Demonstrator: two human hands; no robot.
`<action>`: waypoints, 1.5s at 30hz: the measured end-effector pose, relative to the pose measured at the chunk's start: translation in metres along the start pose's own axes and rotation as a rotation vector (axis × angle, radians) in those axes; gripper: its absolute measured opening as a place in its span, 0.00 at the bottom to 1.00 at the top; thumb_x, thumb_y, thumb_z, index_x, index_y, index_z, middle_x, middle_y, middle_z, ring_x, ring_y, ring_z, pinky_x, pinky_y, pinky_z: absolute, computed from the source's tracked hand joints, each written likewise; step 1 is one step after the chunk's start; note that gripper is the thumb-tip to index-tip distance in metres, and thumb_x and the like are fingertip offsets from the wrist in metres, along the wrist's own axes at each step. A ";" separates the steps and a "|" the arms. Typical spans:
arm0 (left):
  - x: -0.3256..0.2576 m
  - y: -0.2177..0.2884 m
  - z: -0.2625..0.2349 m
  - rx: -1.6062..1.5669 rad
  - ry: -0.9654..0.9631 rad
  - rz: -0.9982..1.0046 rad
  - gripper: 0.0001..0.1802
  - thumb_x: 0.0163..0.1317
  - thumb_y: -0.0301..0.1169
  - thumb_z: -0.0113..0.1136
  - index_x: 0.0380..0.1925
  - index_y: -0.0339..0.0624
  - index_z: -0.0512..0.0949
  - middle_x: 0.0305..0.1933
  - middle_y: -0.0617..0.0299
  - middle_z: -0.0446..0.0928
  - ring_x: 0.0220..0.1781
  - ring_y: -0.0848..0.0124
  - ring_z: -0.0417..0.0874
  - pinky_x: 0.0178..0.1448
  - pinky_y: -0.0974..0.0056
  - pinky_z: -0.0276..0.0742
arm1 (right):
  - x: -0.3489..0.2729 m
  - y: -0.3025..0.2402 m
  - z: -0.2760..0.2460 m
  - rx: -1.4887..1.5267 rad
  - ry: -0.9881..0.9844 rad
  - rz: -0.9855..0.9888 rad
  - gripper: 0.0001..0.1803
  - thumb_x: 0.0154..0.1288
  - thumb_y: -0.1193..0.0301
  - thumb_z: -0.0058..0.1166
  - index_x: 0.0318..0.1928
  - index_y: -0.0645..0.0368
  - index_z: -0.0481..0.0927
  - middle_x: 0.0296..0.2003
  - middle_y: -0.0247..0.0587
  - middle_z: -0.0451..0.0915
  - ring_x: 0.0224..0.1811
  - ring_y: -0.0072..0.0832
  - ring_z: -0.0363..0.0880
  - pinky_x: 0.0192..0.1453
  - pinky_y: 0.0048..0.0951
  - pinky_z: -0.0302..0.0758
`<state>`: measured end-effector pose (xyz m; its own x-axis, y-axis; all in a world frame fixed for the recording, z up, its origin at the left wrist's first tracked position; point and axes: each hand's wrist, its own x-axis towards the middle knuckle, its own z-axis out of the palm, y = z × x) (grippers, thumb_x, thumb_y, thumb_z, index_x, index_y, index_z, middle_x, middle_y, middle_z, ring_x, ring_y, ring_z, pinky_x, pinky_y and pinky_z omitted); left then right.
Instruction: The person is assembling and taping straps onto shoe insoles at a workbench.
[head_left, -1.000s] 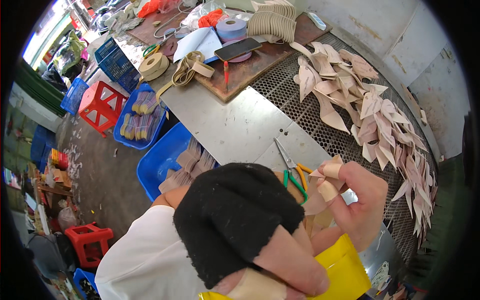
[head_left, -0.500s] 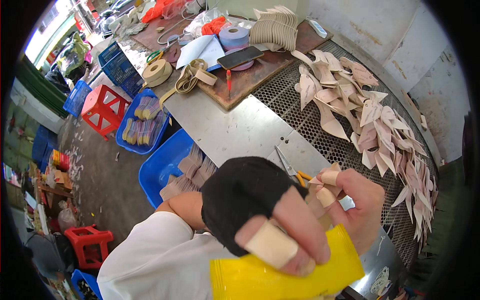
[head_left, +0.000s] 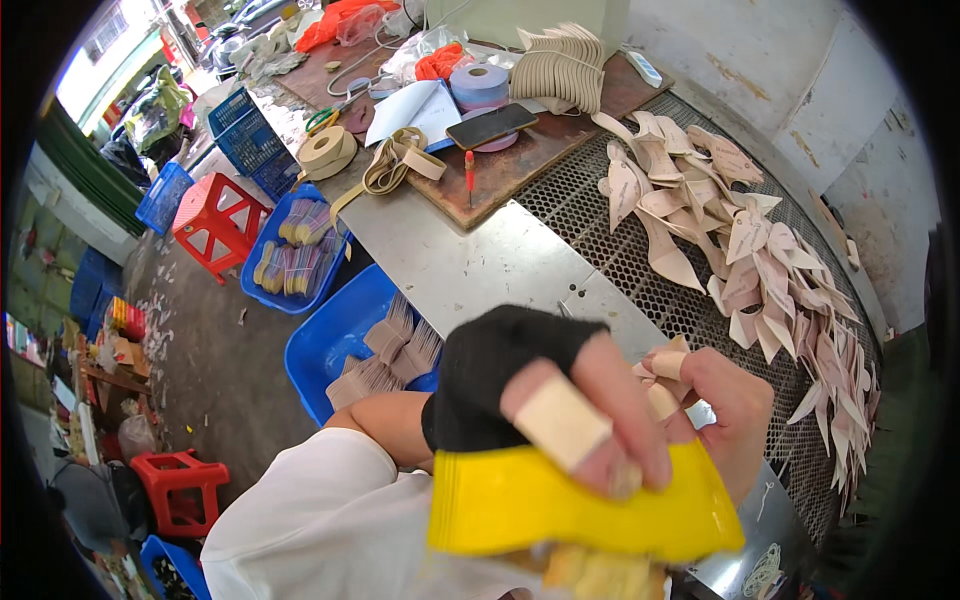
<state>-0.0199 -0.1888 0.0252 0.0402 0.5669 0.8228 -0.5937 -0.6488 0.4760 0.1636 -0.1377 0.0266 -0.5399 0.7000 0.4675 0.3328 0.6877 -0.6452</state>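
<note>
My left hand [head_left: 575,410], in a black fingerless glove with beige tape round one finger, is close up and grips a yellow snack packet [head_left: 560,510]. Golden, crumbly-looking food [head_left: 605,575] shows below the packet's yellow part, blurred. Just beyond it my right hand [head_left: 725,405] is closed over the metal table, beige tape on its fingertips. Whatever lies between those fingers, if anything, is hidden by tape and the left hand. Scissors on the table are almost wholly covered by my left hand.
Heaped beige shoe-insole-shaped pieces [head_left: 745,240] lie on the mesh surface [head_left: 570,190] at right. Blue baskets [head_left: 310,350] with bundled pieces stand left of the metal table [head_left: 450,250]. On the brown board are a phone [head_left: 492,126], a red-handled tool [head_left: 469,175] and tape rolls [head_left: 327,152].
My left hand and the packet have shifted slightly right, and the packet has tilted so food shows at its bottom. The left hand now covers the scissors. The view has moved a little.
</note>
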 end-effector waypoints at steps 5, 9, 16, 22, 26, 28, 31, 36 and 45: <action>-0.006 -0.036 -0.019 0.141 0.161 0.008 0.14 0.59 0.29 0.63 0.42 0.40 0.70 0.37 0.47 0.73 0.32 0.62 0.79 0.38 0.64 0.82 | 0.001 -0.007 -0.019 -0.007 -0.108 0.053 0.10 0.47 0.77 0.63 0.33 0.63 0.81 0.23 0.41 0.77 0.20 0.31 0.74 0.23 0.24 0.69; -0.018 -0.042 -0.030 -0.071 0.391 -0.246 0.16 0.55 0.22 0.62 0.44 0.37 0.71 0.39 0.53 0.79 0.39 0.65 0.83 0.42 0.66 0.81 | -0.003 -0.001 -0.014 -0.051 -0.068 0.030 0.08 0.48 0.76 0.62 0.32 0.62 0.81 0.22 0.41 0.75 0.19 0.31 0.74 0.22 0.25 0.67; -0.014 -0.041 -0.026 -0.071 0.581 -0.435 0.14 0.58 0.24 0.60 0.45 0.36 0.74 0.36 0.55 0.80 0.32 0.69 0.82 0.35 0.69 0.77 | 0.000 -0.005 -0.014 -0.021 -0.051 0.050 0.09 0.47 0.76 0.63 0.32 0.62 0.81 0.21 0.41 0.74 0.19 0.31 0.73 0.22 0.25 0.67; -0.013 -0.047 -0.033 -0.186 0.648 -0.505 0.12 0.60 0.28 0.61 0.42 0.36 0.75 0.32 0.58 0.79 0.29 0.72 0.80 0.33 0.70 0.76 | 0.002 -0.004 -0.013 -0.004 -0.047 0.031 0.09 0.48 0.75 0.62 0.32 0.62 0.81 0.21 0.40 0.75 0.19 0.31 0.74 0.23 0.26 0.68; -0.012 -0.052 -0.033 -0.213 0.668 -0.543 0.13 0.60 0.29 0.61 0.43 0.36 0.75 0.33 0.60 0.78 0.28 0.73 0.79 0.32 0.70 0.75 | 0.000 -0.005 -0.017 -0.039 -0.050 0.033 0.09 0.48 0.75 0.62 0.33 0.61 0.81 0.21 0.40 0.76 0.19 0.31 0.74 0.23 0.25 0.70; -0.013 -0.053 -0.032 -0.222 0.659 -0.531 0.13 0.60 0.29 0.61 0.44 0.37 0.74 0.34 0.60 0.78 0.28 0.73 0.79 0.32 0.71 0.75 | 0.000 -0.005 -0.017 -0.036 -0.048 0.025 0.10 0.48 0.75 0.63 0.33 0.61 0.81 0.21 0.40 0.76 0.19 0.31 0.74 0.23 0.25 0.70; -0.012 -0.053 -0.031 -0.218 0.653 -0.527 0.14 0.60 0.29 0.61 0.44 0.36 0.74 0.35 0.60 0.77 0.29 0.74 0.79 0.32 0.71 0.75 | 0.000 -0.005 -0.017 -0.035 -0.057 0.039 0.10 0.48 0.75 0.63 0.33 0.61 0.81 0.21 0.40 0.76 0.19 0.30 0.74 0.23 0.25 0.70; -0.011 -0.044 -0.025 -0.210 0.656 -0.553 0.14 0.60 0.28 0.60 0.44 0.36 0.74 0.35 0.59 0.77 0.30 0.73 0.79 0.34 0.70 0.75 | 0.000 -0.005 -0.017 -0.052 -0.059 0.044 0.09 0.47 0.75 0.63 0.32 0.62 0.81 0.21 0.40 0.76 0.19 0.30 0.74 0.23 0.25 0.69; -0.015 -0.052 -0.028 0.012 0.643 -0.614 0.13 0.60 0.26 0.61 0.44 0.36 0.75 0.36 0.58 0.78 0.30 0.74 0.80 0.35 0.70 0.76 | 0.000 -0.004 -0.020 -0.025 -0.053 0.104 0.11 0.45 0.77 0.62 0.32 0.65 0.80 0.24 0.42 0.78 0.20 0.31 0.76 0.24 0.25 0.71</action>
<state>-0.0119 -0.1492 -0.0206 -0.1124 0.9896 0.0895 -0.6072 -0.1398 0.7822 0.1780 -0.1369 0.0411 -0.5409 0.7573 0.3659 0.4084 0.6168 -0.6729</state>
